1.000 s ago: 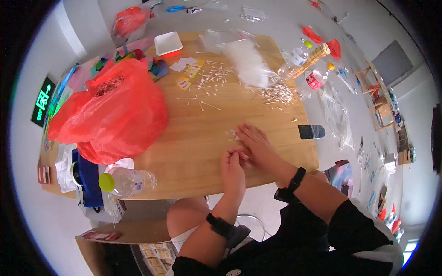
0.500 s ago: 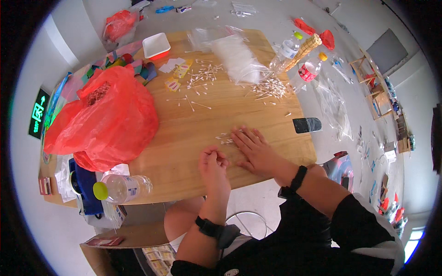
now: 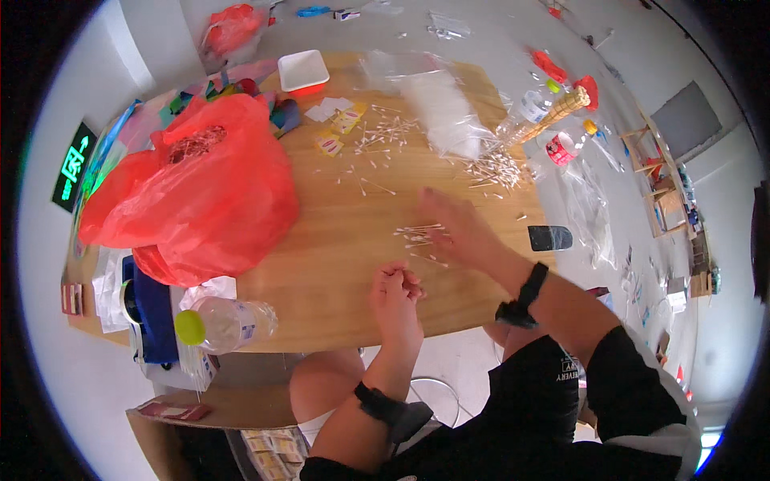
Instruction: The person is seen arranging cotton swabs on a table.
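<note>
Your left hand (image 3: 397, 289) is curled with its fingers bent in, over the pale wooden table (image 3: 337, 280); whether anything is inside it, you cannot tell. Your right hand (image 3: 453, 228) is blurred, so its grip is unclear. A small bunch of thin white-tipped cotton swabs (image 3: 417, 235) lies just left of the right hand and beyond the left. A larger swab heap (image 3: 493, 171) lies beyond your right hand; a red crumpled plastic bag (image 3: 233, 200) sits left of your left hand.
</note>
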### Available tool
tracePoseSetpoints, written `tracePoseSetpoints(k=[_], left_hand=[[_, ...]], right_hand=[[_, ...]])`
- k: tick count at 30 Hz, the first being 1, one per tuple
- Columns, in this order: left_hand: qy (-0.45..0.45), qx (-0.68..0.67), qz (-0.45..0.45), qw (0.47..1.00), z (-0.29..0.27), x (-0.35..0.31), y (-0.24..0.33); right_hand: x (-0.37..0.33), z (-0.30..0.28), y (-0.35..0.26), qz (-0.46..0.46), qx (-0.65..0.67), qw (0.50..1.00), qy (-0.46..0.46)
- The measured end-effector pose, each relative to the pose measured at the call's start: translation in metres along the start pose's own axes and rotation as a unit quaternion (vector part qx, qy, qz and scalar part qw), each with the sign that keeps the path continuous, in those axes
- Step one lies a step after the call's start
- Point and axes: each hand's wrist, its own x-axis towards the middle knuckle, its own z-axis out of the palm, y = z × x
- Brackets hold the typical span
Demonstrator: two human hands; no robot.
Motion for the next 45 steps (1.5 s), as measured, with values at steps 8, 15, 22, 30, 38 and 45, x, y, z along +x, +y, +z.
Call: tracePoseSetpoints(k=[8,15,22,30,38,45], left_hand=[[0.006,-0.018,0.014,1.000,0.003,0.000,-0.002],[0.004,-0.010,-0.001,1.000,0.008,0.001,-0.005],[0.006,-0.021,-0.015,1.000,0.005,0.003,-0.007],[0.015,-0.011,-0.032,0.999,0.003,0.005,-0.012],[0.009,-0.019,-0.026,0.999,-0.003,0.009,-0.015],[0.004,-0.036,-0.013,0.999,-0.009,0.010,-0.012]], right_hand=[[0.126,0.008,-0.007,0.031,0.057,0.998,-0.014],[0.153,0.037,0.009,0.120,0.058,0.989,0.059],[0.127,0.026,0.035,0.097,0.067,0.993,0.003],[0.121,0.037,0.007,0.104,0.122,0.986,0.034],[0.082,0.023,0.020,0.032,0.061,0.998,0.001],[-0.001,-0.003,-0.034,0.097,0.006,0.995,-0.010]])
